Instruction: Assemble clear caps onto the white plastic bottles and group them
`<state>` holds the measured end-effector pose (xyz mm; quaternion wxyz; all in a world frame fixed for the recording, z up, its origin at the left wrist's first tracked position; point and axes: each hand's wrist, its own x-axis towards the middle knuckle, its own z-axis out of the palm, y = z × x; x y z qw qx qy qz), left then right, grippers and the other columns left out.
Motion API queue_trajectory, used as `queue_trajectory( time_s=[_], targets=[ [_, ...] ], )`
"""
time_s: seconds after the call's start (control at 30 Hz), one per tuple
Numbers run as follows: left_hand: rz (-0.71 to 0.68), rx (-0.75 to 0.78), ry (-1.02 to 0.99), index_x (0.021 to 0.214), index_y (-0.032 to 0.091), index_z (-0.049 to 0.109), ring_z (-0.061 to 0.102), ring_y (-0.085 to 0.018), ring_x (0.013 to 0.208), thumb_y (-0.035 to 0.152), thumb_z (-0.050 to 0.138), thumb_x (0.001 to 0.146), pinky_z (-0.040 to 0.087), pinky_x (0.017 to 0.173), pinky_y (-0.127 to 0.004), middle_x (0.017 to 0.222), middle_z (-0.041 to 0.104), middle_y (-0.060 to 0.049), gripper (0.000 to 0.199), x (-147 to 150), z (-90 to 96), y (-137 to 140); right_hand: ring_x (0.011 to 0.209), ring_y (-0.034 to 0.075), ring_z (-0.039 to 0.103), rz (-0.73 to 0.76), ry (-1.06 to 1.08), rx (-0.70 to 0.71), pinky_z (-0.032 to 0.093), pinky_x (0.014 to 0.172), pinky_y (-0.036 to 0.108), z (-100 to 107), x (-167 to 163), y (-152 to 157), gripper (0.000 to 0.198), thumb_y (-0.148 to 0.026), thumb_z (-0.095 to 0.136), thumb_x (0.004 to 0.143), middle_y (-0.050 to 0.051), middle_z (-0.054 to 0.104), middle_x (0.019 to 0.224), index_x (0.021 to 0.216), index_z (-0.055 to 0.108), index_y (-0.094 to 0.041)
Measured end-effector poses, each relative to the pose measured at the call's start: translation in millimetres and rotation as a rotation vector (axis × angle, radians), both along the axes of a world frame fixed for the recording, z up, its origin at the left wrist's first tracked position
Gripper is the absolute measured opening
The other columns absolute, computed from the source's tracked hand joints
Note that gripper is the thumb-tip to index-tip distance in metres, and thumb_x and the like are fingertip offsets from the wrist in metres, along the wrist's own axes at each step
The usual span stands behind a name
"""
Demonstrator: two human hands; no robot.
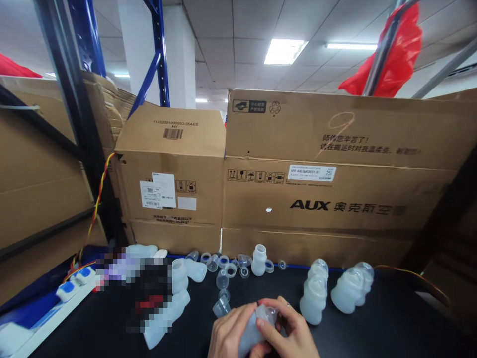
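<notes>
A translucent, frosted plastic bottle [248, 343] is held low in front of me, near the bottom edge of the view. My left hand [229, 332] wraps round its body. My right hand [289, 329] is closed at the bottle's upper end, thumb and fingers on the clear cap [265, 313] there. Fingers hide part of the cap, so I cannot tell how it sits. Just beyond my left hand lie a loose clear cap [221, 307] and a ring. Farther back, an uncapped bottle [259, 260] stands upright among several clear caps and rings [223, 262].
Several capped bottles [313, 293] stand at right, with another group [352, 288] beside them. More bottles [179, 276] lie or stand at left, by a blurred patch. A white power strip [55, 318] runs along the left edge. Cardboard [335, 199] walls the black table's back.
</notes>
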<state>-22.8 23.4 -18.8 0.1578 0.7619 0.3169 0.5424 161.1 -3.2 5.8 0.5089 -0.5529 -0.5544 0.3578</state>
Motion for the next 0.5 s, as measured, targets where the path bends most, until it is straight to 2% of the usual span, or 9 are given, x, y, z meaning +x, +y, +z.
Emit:
queue_trajectory(
  time_s=[0.07, 0.1, 0.17, 0.23, 0.3, 0.43, 0.5],
  targets=[
    [0.110, 0.221, 0.126, 0.142, 0.023, 0.065, 0.080, -0.030, 0.103, 0.042, 0.066, 0.095, 0.065, 0.088, -0.038, 0.121, 0.081, -0.010, 0.051, -3.3, 3.3, 1.5, 0.070, 0.020, 0.057, -0.063, 0.002, 0.044, 0.051, 0.067, 0.031, 5.3, -4.1, -0.3, 0.056, -0.069, 0.081, 0.078, 0.005, 0.062, 0.081, 0.108, 0.084, -0.021],
    [0.132, 0.295, 0.179, 0.144, 0.023, 0.062, 0.080, -0.030, 0.105, 0.034, 0.070, 0.093, 0.065, 0.090, -0.038, 0.123, 0.080, -0.010, 0.053, -5.6, 7.4, 2.0, 0.070, 0.020, 0.057, -0.070, 0.038, 0.075, 0.051, 0.066, 0.031, 8.0, -5.9, 0.7, 0.059, -0.071, 0.082, 0.076, 0.005, 0.063, 0.080, 0.107, 0.084, -0.021],
    [0.152, 0.337, 0.196, 0.143, 0.025, 0.061, 0.079, -0.030, 0.109, 0.024, 0.074, 0.087, 0.064, 0.094, -0.038, 0.125, 0.080, -0.009, 0.057, -11.4, 19.6, 3.2, 0.076, 0.022, 0.062, -0.003, 0.160, 0.107, 0.054, 0.071, 0.032, 12.2, -9.4, 5.9, 0.068, -0.080, 0.073, 0.079, 0.007, 0.068, 0.087, 0.113, 0.082, -0.022],
    [0.181, 0.239, 0.093, 0.138, 0.026, 0.062, 0.076, -0.030, 0.113, 0.024, 0.074, 0.088, 0.063, 0.098, -0.041, 0.126, 0.078, -0.010, 0.051, -19.4, 33.9, 6.2, 0.082, 0.024, 0.066, 0.068, 0.214, 0.091, 0.056, 0.074, 0.035, 14.1, -13.6, 15.0, 0.077, -0.084, 0.042, 0.095, 0.010, 0.071, 0.098, 0.125, 0.076, -0.022],
    [0.242, 0.079, -0.056, 0.133, 0.025, 0.062, 0.075, -0.030, 0.113, 0.029, 0.070, 0.093, 0.062, 0.097, -0.041, 0.124, 0.076, -0.011, 0.042, -30.0, 45.2, 12.5, 0.084, 0.024, 0.067, 0.067, 0.130, 0.070, 0.056, 0.075, 0.037, 13.3, -20.2, 26.5, 0.077, -0.075, 0.025, 0.104, 0.011, 0.071, 0.103, 0.130, 0.072, -0.020],
    [0.304, -0.144, -0.303, 0.128, 0.021, 0.062, 0.075, -0.029, 0.109, 0.042, 0.065, 0.097, 0.062, 0.094, -0.039, 0.121, 0.074, -0.012, 0.038, -52.7, 48.8, 31.9, 0.088, 0.026, 0.065, 0.068, -0.106, 0.159, 0.053, 0.086, 0.040, 7.4, -41.3, 53.3, 0.047, -0.061, 0.056, 0.098, 0.009, 0.067, 0.102, 0.115, 0.076, -0.021],
    [0.301, -0.198, -0.384, 0.128, 0.019, 0.061, 0.074, -0.029, 0.110, 0.046, 0.063, 0.098, 0.062, 0.093, -0.039, 0.122, 0.074, -0.013, 0.040, -58.9, 44.2, 39.2, 0.095, 0.028, 0.065, 0.077, -0.170, 0.200, 0.052, 0.092, 0.044, 5.9, -52.7, 68.5, 0.042, -0.053, 0.058, 0.098, 0.010, 0.065, 0.113, 0.124, 0.074, -0.025]
  ],
)
